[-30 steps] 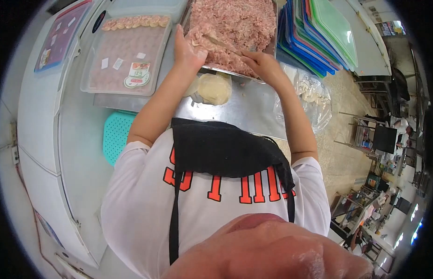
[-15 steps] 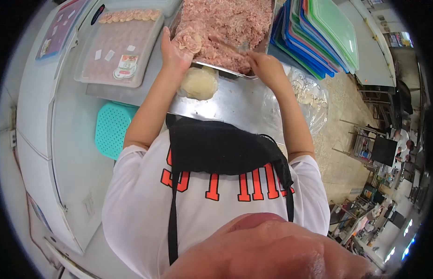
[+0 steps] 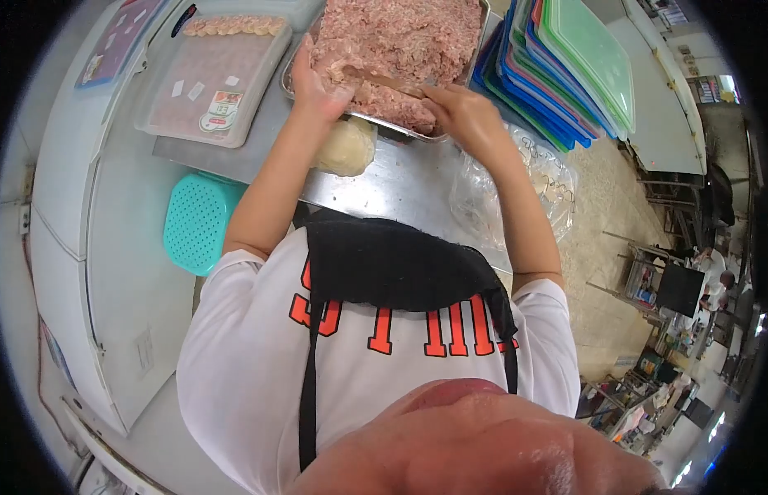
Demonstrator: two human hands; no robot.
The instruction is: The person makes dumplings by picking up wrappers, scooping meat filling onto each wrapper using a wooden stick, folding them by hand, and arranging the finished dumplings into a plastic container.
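My left hand (image 3: 322, 97) is cupped at the near left side of a metal tray (image 3: 429, 134) piled with ground meat (image 3: 400, 37). It holds a pale round dumpling wrapper with meat on it, partly lost against the filling behind. My right hand (image 3: 466, 120) grips a flat wooden spatula (image 3: 390, 81), whose tip reaches to the wrapper. Below the left hand, a pale ball of dough (image 3: 349, 148), apparently in clear plastic, rests on the steel table (image 3: 384, 186).
Left of the tray is a translucent container (image 3: 235, 107) with a row of dumplings (image 3: 235, 25) along its far end. Stacked coloured lids (image 3: 565, 74) stand at right, above a clear plastic bag (image 3: 483, 190). A turquoise basket (image 3: 198, 223) sits lower left.
My right hand has brought the spatula leftward, out of the meat and up to the wrapper in my left hand. The left hand stays near the same tray corner.
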